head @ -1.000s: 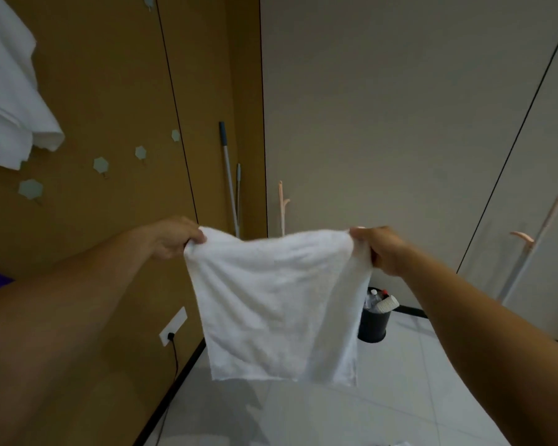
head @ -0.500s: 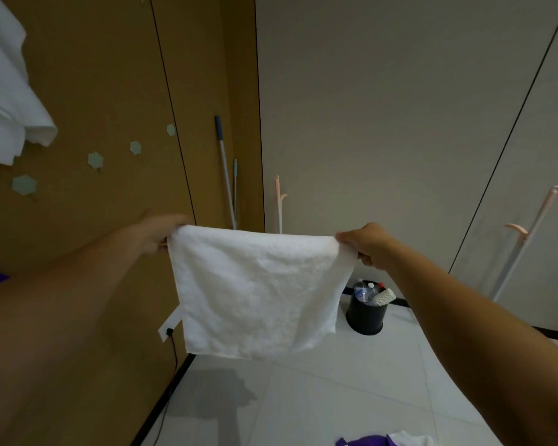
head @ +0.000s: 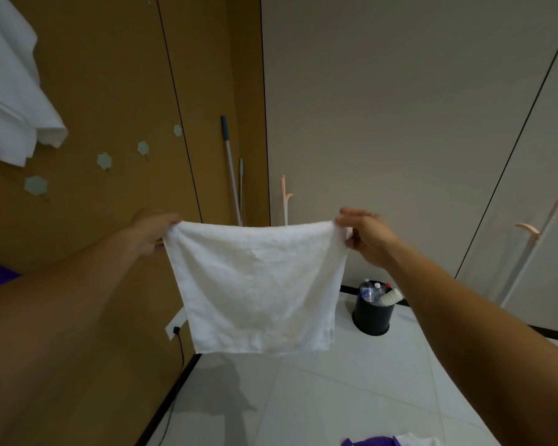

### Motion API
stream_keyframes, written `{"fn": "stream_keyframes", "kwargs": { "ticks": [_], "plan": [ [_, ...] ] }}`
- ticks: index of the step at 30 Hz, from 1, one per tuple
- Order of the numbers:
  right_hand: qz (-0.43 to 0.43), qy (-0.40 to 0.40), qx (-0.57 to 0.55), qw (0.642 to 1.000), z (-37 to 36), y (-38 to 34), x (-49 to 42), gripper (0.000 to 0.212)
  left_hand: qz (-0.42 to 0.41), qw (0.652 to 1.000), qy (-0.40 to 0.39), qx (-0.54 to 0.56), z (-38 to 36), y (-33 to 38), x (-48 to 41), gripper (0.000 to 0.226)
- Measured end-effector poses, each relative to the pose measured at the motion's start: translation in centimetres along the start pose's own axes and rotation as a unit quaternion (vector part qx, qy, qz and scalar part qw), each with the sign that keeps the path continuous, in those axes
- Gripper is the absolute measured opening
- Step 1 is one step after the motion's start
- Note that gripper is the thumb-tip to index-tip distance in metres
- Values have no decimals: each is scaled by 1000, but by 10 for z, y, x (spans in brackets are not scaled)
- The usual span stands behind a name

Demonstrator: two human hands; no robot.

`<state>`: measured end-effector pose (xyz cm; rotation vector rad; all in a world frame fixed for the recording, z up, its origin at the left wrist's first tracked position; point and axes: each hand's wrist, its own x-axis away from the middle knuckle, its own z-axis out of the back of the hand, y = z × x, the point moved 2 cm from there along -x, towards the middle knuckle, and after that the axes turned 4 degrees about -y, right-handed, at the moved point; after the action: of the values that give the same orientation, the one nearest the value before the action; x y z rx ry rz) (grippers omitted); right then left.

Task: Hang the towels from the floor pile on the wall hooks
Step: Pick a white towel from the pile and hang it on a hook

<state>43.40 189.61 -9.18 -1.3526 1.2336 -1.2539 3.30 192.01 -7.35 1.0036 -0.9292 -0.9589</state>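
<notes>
Change: against the frame a second ago, the towel [head: 258, 284] is spread wider and flatter. The doubled fold down its right side has opened out, and its top edge now runs nearly level between the two hands.
Towel: white, held up in the middle of the frame, hanging free as a rough square, clear of the floor [head: 335, 397] and not touching the wall.
Left hand [head: 152, 230]: grips the top left corner with curled fingers.
Right hand [head: 364, 239]: pinches the top right corner between thumb and fingers, the fingers fairly straight.
Wall hooks [head: 104, 160]: pale hexagons in a rising row on the brown wall [head: 110, 75], left of the towel; those in view are bare.
Hung towel [head: 10, 91]: white, already up, at the upper left of the frame.
Floor pile [head: 390, 441]: purple and white cloth at the bottom edge, so more is probably left to hang.
Around: black bin [head: 372, 313] with bottles and a cup below the right hand, and a mop handle [head: 231, 169] in the corner.
Doing it well: carry the top edge left to a bare hook, probably the nearest one, and drape the middle of that edge over it. Release only once the cloth has caught, with equal lengths hanging either side so it does not slide off.
</notes>
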Motion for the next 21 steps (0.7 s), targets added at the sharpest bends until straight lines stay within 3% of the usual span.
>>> {"fn": "stream_keyframes", "kwargs": {
  "ticks": [1,3,5,13,21],
  "plan": [
    [20,1,-38,999,-1,2,-1,33,-2,1000,4,4,1,2,0,11],
    [14,-1,9,1000,-4,16,2,37,-3,1000,7,11,4,4,1,6],
    [-1,9,75,997,-3,28,2,32,-2,1000,6,8,5,4,2,8],
    [56,75,133,987,-2,15,-8,12,-17,996,-7,-89,1,-1,4,14],
    [5,-34,227,973,-12,27,-3,10,19,983,-43,-178,7,-8,8,11]
  ]
}}
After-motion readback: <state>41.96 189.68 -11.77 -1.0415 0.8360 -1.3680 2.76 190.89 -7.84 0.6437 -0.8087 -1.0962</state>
